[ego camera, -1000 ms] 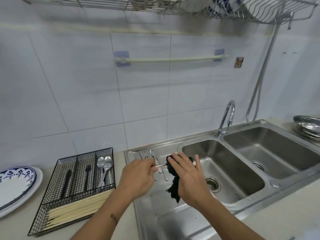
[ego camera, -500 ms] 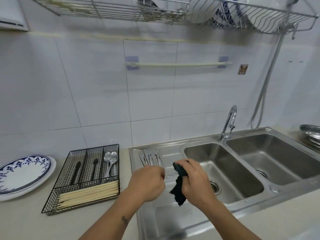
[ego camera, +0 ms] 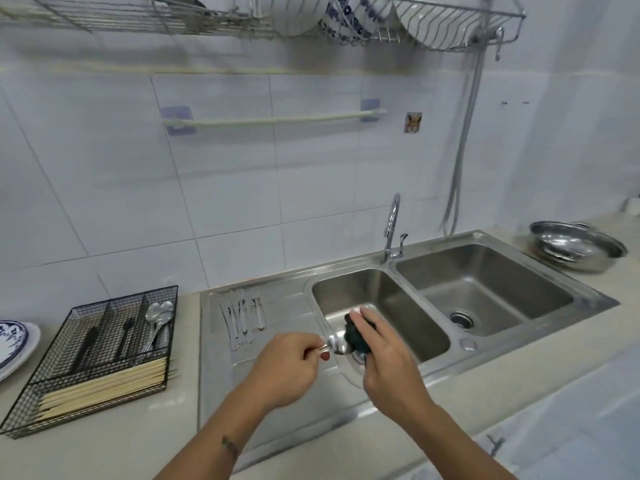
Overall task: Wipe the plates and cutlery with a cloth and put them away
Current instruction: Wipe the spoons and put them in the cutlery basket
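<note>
My left hand (ego camera: 289,367) grips the handle of a steel spoon (ego camera: 336,345) over the sink's drainboard. My right hand (ego camera: 384,358) holds a dark cloth (ego camera: 355,337) bunched against the spoon's bowl. Several forks (ego camera: 242,317) lie side by side on the drainboard behind my hands. A black wire cutlery tray (ego camera: 90,358) on the counter to the left holds spoons (ego camera: 159,317), dark-handled cutlery and pale chopsticks. A blue-patterned plate (ego camera: 14,344) shows at the far left edge. More plates (ego camera: 346,19) stand in the wall rack above.
A double steel sink (ego camera: 485,282) with a tap (ego camera: 391,230) lies to the right. A steel bowl (ego camera: 575,244) sits on the counter at far right. A hose hangs down the wall from the wire rack (ego camera: 450,29). A towel rail (ego camera: 273,121) runs along the tiles.
The view has pulled back and tilted up. My hands have drawn nearer the sink's front edge, and the spoon's bowl now shows between them with the cloth bunched against it.
</note>
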